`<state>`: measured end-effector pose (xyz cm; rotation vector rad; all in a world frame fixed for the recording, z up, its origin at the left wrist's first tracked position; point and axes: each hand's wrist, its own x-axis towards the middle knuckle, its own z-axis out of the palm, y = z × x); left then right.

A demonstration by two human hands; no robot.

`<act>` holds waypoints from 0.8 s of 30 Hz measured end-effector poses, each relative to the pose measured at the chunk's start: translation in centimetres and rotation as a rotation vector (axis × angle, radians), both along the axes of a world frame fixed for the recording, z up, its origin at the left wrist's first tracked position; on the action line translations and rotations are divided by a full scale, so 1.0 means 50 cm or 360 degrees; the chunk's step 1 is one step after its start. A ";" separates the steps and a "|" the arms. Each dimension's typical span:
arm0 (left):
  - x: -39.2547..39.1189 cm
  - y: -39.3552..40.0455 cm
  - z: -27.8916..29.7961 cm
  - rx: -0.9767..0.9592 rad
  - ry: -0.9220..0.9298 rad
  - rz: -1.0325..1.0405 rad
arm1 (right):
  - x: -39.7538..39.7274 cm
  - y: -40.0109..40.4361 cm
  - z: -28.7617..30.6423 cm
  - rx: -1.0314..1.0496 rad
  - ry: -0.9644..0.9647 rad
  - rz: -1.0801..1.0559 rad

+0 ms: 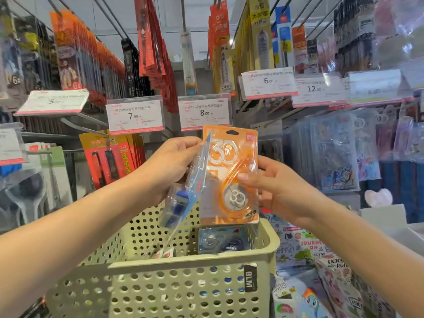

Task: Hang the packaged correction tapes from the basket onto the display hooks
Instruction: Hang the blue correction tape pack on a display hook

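- Single view: head-worn wide-angle camera, facing forward and slightly down at close range.
- Basket (174, 269) fills 6 o'clock, very near the lens.
- Both forearms enter from 7 and 4 o'clock toward centre.
- Display hooks (110, 17) converge overhead at 12 o'clock; price tags (135, 115) sit mid-frame.

a pale green perforated plastic basket (174, 267) with a black label on its front wall carries blue-carded blister packs of correction tape (220, 242) lying in its bottom. behind it, grey metal display hooks (85, 128) jut from the shelving wall, hung with red and orange carded packs (110, 157) below white price tags (135, 115). to the right, colourful printed cartoon packets (298, 246) lie beside the basket.
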<state>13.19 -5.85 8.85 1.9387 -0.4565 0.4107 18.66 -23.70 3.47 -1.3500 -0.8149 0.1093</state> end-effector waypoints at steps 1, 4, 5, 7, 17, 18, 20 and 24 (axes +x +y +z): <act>-0.001 -0.009 0.002 0.0000 -0.0004 0.0010 | 0.000 -0.004 -0.002 0.0036 -0.0022 -0.0023; 0.005 -0.013 0.013 -0.0003 -0.0050 0.0074 | -0.001 -0.006 -0.003 0.0138 -0.0099 -0.0073; 0.011 -0.015 0.018 0.0002 -0.0084 0.0103 | -0.002 -0.008 -0.003 0.0168 -0.0128 -0.0100; 0.025 -0.016 0.025 0.0066 -0.0200 0.0181 | -0.003 -0.015 0.002 0.0204 -0.0182 -0.0155; 0.041 -0.049 0.083 0.0708 -0.1009 0.0546 | -0.002 -0.088 0.011 0.0275 -0.0215 -0.0358; 0.044 -0.052 0.091 0.0782 -0.1082 0.0595 | -0.001 -0.094 0.010 0.0263 -0.0232 -0.0382; 0.045 -0.064 0.104 0.0895 -0.1202 0.0648 | 0.002 -0.102 0.009 0.0252 -0.0255 -0.0416; 0.043 -0.090 0.125 0.1040 -0.1298 0.0713 | 0.006 -0.107 0.005 0.0226 -0.0287 -0.0436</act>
